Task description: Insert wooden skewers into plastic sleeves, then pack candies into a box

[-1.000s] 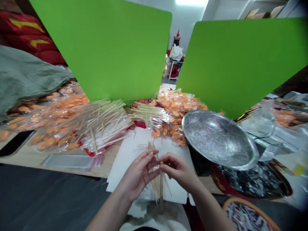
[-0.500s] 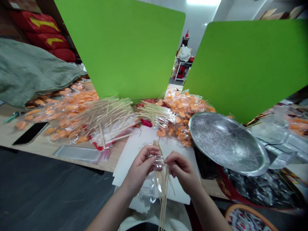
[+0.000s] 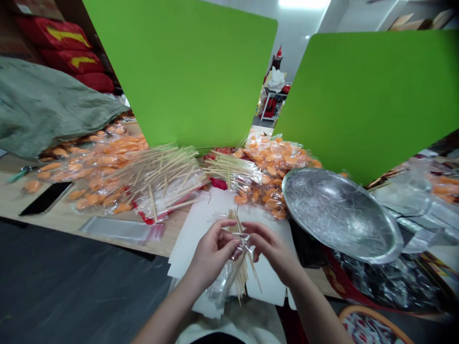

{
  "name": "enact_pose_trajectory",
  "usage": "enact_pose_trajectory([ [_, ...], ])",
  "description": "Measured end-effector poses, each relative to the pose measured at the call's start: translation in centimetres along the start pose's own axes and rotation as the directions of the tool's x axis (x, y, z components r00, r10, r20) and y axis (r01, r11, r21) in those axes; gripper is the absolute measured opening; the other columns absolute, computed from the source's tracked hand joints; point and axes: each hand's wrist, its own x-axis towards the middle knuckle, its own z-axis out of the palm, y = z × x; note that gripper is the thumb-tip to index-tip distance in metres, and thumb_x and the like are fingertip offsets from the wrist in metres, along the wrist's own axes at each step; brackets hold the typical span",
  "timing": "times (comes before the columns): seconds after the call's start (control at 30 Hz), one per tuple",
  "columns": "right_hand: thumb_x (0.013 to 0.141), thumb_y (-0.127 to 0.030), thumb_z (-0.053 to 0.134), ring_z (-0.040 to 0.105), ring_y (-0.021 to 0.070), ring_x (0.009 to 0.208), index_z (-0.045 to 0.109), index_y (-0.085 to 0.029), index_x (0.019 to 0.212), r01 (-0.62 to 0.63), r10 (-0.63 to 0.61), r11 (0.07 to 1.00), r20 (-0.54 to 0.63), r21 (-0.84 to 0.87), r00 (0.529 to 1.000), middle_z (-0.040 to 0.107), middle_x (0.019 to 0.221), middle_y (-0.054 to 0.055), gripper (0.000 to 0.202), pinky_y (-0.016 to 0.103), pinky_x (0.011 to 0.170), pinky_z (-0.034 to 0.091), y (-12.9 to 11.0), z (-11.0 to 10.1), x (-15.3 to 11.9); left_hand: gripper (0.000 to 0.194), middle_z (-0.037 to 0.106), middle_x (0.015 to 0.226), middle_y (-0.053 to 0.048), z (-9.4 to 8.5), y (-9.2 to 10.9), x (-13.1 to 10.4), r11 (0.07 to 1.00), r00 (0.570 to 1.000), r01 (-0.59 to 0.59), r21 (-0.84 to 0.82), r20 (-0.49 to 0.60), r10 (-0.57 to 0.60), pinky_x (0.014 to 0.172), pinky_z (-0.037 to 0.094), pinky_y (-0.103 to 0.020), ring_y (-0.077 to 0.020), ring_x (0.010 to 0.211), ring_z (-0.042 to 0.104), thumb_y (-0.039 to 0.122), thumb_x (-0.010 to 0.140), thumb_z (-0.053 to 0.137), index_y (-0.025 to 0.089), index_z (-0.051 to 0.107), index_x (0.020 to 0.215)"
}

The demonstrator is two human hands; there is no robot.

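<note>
Over the white sheet (image 3: 190, 234), my left hand (image 3: 211, 251) pinches a clear plastic bag (image 3: 220, 286) near its mouth. My right hand (image 3: 270, 248) is at the other side of the bag's mouth, its fingers curled against the film; its thumb is mostly hidden. The bag hangs down toward my lap. Thin wooden sticks (image 3: 242, 282) lie in a loose bunch beneath and between my hands, pointing away from me. Whether some sticks are inside the bag is hard to make out through the shiny film.
Bagged orange pieces (image 3: 103, 179) and bagged sticks (image 3: 168, 177) are heaped left; more orange pieces (image 3: 276, 167) lie behind. A metal bowl (image 3: 340, 215) stands right. A phone (image 3: 46, 198) and flat plastic sleeves (image 3: 122, 229) lie left. Green panels (image 3: 186, 71) rise behind.
The long sticks that my right hand held, reaching down to the lap, no longer extend there. My right fingers have spread and moved onto the bag's mouth, and the bag hangs straighter.
</note>
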Motion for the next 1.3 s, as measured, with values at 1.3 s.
enact_pose_trajectory([
  [1.3, 0.075, -0.023, 0.051, 0.058, 0.0124, 0.052, 0.054, -0.015, 0.067, -0.469, 0.427, 0.878, -0.287, -0.095, 0.857, 0.062, 0.061, 0.004, 0.012, 0.025, 0.055, 0.047, 10.7, -2.2, 5.7, 0.030, 0.069, 0.079, -0.005, -5.7, -6.3, 4.5, 0.833, 0.916, 0.314, -0.455, -0.084, -0.391, 0.070, 0.052, -0.017, -0.0101, 0.073, 0.067, 0.009, 0.074, 0.064, 0.015, 0.059, 0.103],
])
